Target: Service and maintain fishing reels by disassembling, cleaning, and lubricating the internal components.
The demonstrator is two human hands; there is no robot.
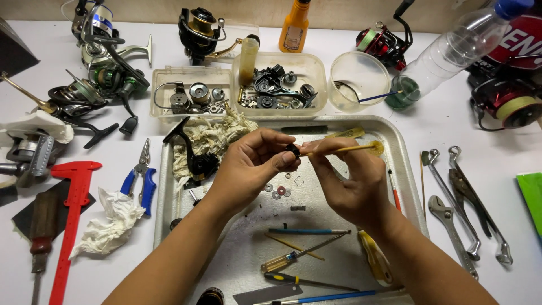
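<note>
Hands at work over the far half of a metal tray (pixel 403 164). Left hand (pixel 251 164) pinches a small black reel part (pixel 292 150) between thumb and fingertips, raised clear of the tray floor and near its middle. Right hand (pixel 344 175) is closed in a pen-like grip on a thin yellow stick (pixel 344 149), whose near tip touches the part and whose far end carries a translucent yellowish blob.

The part is dark, compact and roughly rounded; finer detail is too small to tell. It is judged light, rigid and probably slick with grease, so a fingertip pinch across its sides, as shown, suits it best; a loose hold would likely let it drop among the small washers (pixel 279 191) lying on the tray just below.

Toward the tray's near edge lie screwdrivers (pixel 299 255) and a blue-handled tool (pixel 307 231); at its far left corner, a wad of frayed rag (pixel 212 135) and a black reel handle (pixel 195 161). Beyond the far edge stand two clear plastic boxes of reel parts (pixel 279 85) and a clear cup (pixel 361 76). Left of the tray, on the white table, lie blue-handled pliers (pixel 141 178) and a red caliper (pixel 70 214); right of it, several wrenches (pixel 460 209).
</note>
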